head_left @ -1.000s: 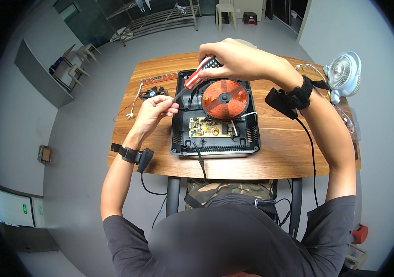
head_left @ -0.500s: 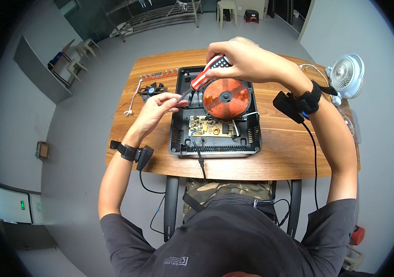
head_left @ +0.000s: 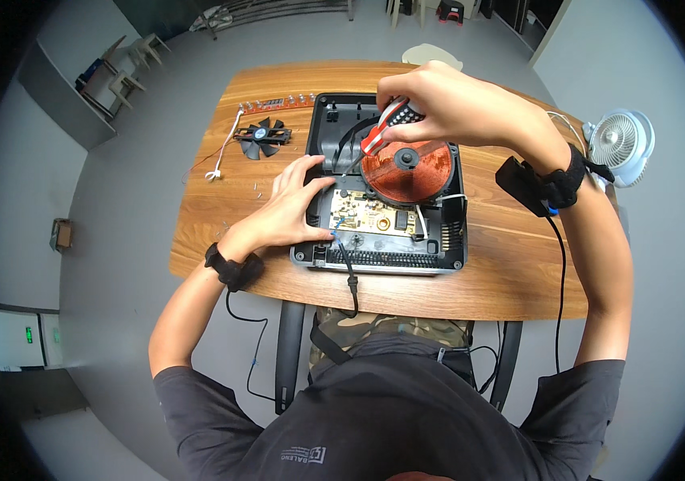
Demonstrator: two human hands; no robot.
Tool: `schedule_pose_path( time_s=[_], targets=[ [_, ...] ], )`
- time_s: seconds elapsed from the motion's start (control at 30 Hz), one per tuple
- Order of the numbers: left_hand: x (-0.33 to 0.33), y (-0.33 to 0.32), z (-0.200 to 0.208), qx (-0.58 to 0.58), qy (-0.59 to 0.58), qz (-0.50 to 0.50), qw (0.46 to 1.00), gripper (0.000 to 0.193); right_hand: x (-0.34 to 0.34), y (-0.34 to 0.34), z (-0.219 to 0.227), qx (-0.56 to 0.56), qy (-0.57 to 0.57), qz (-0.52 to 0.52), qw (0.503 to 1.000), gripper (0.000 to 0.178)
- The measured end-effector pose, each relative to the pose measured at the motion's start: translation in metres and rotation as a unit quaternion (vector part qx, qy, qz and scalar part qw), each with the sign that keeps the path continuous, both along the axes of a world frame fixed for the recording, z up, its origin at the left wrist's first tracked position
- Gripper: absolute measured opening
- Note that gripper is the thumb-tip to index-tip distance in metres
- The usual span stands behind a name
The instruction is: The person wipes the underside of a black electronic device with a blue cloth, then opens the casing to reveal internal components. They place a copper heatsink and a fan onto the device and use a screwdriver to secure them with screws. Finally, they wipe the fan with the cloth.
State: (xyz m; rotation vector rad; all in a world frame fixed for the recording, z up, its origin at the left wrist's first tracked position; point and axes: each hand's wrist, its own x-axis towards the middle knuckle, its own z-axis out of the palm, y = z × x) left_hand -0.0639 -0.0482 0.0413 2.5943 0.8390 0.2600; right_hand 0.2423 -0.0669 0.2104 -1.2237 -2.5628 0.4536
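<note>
- Here's the right hand [head_left: 430, 100], high over the far side of the work, fingers wrapped firmly around a screwdriver [head_left: 397, 122] with a striped, star-dotted handle.
- The tool slants down and to the left, its shaft pointing into the casing beside the coil; whether the tip sits in a screw is too small to call from here.
- Over on the near left, the left hand [head_left: 284, 215] is spread wide across the casing's left edge, index finger by the circuit board's upper corner, thumb down by the blue wires [head_left: 339, 227].
- And the black casing [head_left: 331, 138] itself: open-topped, squarely in the middle of the desk [head_left: 511, 264].
- Inside, the round copper coil [head_left: 426, 164] fills the right half, with the tan circuit board [head_left: 358, 212] just below it.
- A black cord [head_left: 350, 276] runs out over the casing's near edge toward the person.
- Left of the casing, a black cooling fan [head_left: 260, 138] lies on the wood, an orange strip board [head_left: 294, 103] just beyond it.
- Far right, a white desk fan [head_left: 621, 146] stands near the right forearm.
</note>
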Motion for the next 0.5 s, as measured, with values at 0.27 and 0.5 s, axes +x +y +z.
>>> schedule_pose_path(
  time_s=[0.27,0.5],
  targets=[
    [0.011,0.009,-0.001,-0.006,0.019,0.000,1.000,0.081,-0.034,0.021,-0.002,-0.034,-0.069,0.050,0.996,0.035],
    [0.010,0.008,-0.007,-0.019,-0.011,0.016,1.000,0.070,-0.048,0.033,-0.022,0.015,-0.052,0.107,0.993,0.030]
  ],
)
